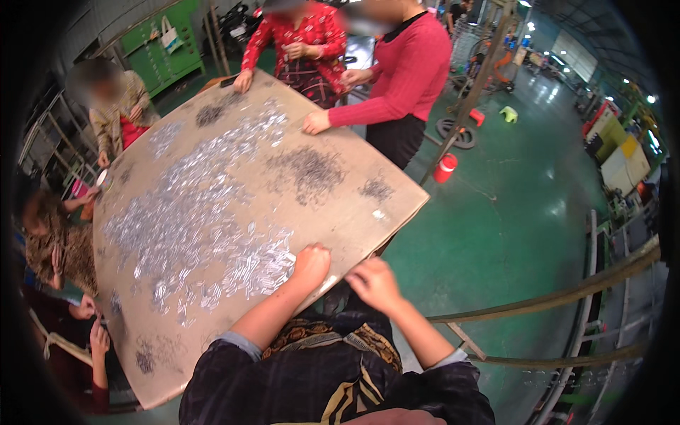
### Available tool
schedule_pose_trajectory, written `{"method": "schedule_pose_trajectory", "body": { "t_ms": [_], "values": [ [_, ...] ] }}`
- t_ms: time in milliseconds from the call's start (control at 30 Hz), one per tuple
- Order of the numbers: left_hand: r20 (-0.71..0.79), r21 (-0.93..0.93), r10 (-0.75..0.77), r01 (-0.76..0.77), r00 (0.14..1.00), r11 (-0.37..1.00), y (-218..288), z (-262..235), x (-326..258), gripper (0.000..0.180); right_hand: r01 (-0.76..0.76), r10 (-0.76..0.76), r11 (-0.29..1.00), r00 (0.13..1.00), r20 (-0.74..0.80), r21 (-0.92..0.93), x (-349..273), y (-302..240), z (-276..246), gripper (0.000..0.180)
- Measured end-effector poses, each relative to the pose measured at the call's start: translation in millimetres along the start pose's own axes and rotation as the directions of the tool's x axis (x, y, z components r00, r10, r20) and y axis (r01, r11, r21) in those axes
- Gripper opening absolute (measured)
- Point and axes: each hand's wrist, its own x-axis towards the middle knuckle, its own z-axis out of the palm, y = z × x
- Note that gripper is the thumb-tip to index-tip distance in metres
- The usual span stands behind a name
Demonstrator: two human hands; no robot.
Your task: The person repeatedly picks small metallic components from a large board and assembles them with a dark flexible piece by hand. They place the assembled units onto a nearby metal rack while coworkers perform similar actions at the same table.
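My left hand (312,264) rests as a closed fist on the tan tabletop (340,234), close to its near edge. Whatever its fingers hold, if anything, is hidden. Beside it lie many small shiny metal strips (262,265), spread in a broad heap across the table. My right hand (375,283) is just off the near table edge, its fingers bent and drawn together; nothing in them can be made out. Small dark wire-like pieces (312,173) lie in a loose pile beyond my hands, with a smaller dark pile (376,189) near the right corner.
Several people stand or sit round the table; one in a pink sweater (418,67) leans a hand on it. A red bucket (445,168) stands on the green floor (496,241) at right. Wooden rails (559,297) curve past my right side. A green cabinet (163,49) is behind.
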Motion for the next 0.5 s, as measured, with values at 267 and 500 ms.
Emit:
{"method": "schedule_pose_trajectory", "body": {
  "t_ms": [267, 500],
  "values": [
    [0.11, 0.039, -0.063, 0.059, 0.992, 0.998, 12.1, -7.7, 19.8, 0.01, 0.127, -0.125, 0.992, 0.986, 0.108, -0.015, -15.9, -18.6, 48.0, 0.02],
    [0.043, -0.427, -0.136, 0.142, 0.99, 0.893, -25.5, -33.0, -8.4, 0.015, 0.116, -0.086, 0.985, 0.972, 0.22, -0.126, -28.2, -24.3, 57.6, 0.039]
  ]
}}
